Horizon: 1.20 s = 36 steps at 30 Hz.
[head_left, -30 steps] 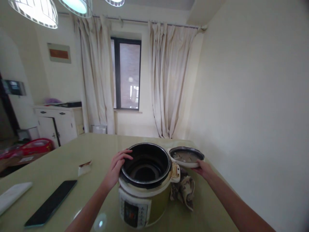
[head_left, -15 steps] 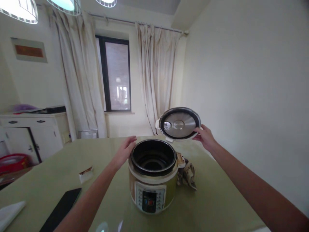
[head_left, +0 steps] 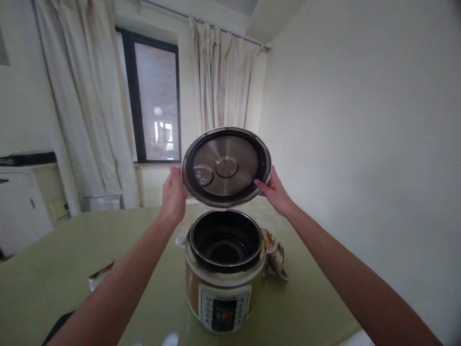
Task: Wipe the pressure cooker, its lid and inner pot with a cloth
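Observation:
A round pressure cooker lid (head_left: 242, 149) is held up above the pot, its metal underside tilted toward me. My left hand (head_left: 173, 194) grips the lid's left edge, fingers partly hidden behind it. At the lid's right edge my right hand (head_left: 273, 191) is closed, with the thumb over the dark sealing ring. Below stands the electric pressure cooker (head_left: 192, 283), uncovered, with a dark inner pot (head_left: 225, 240) and a control panel on its front. A crumpled patterned cloth (head_left: 276, 264) lies against the cooker's right side.
The cooker stands on a pale green table (head_left: 151, 269). A small packet (head_left: 99, 276) and part of a dark flat object (head_left: 59, 324) lie left, near my left forearm. Behind are a white cabinet (head_left: 25, 206), curtains (head_left: 86, 120) and a window (head_left: 156, 101); a bare wall rises right.
The lid has moved left and up, now over the cooker and nearer to me. My left hand has left the cooker's rim and taken hold of the lid. The view has shifted right.

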Each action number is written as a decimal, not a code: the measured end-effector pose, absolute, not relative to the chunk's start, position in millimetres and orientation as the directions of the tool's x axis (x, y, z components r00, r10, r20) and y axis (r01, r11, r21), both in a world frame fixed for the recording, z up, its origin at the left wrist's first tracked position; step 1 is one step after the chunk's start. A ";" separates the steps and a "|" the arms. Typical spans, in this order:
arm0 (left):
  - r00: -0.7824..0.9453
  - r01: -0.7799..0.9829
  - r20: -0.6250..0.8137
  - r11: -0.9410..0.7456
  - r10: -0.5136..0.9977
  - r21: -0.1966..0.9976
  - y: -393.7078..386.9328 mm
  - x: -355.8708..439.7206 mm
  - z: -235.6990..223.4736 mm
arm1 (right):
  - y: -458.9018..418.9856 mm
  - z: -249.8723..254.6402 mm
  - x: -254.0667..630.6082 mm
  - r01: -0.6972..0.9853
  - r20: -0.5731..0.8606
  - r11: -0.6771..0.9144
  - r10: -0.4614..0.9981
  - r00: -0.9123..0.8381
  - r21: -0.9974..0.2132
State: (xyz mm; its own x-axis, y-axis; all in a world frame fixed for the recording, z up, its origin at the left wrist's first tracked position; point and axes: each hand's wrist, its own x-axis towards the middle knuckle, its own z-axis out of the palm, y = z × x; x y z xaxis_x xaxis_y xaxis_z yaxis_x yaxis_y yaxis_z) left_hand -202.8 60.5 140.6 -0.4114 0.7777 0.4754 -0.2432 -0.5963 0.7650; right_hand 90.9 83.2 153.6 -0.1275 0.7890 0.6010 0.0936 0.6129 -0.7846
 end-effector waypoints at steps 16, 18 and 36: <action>-0.313 -0.571 0.281 -0.416 0.907 0.708 44.7 -179.7 102.0 | 68.2 94.9 111.3 0.206 0.887 0.875 0.457 -0.060 -0.437; -0.248 -0.531 0.267 -0.361 0.931 0.767 42.0 -178.3 100.5 | 60.7 97.0 116.3 0.247 0.896 0.882 0.433 -0.096 -0.400; -0.348 0.289 0.532 -0.452 0.772 0.844 47.3 -217.5 59.3 | 82.2 55.0 120.6 0.491 0.705 0.765 0.613 -0.355 -0.418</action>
State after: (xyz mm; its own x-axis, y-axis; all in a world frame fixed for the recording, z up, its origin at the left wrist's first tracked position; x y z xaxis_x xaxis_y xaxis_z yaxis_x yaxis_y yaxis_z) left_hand -217.5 47.3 59.3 -0.3476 0.7719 0.5323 0.2895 -0.4517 0.8439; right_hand 120.6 82.2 55.0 -0.3555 0.6135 0.7052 0.4911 0.7645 -0.4175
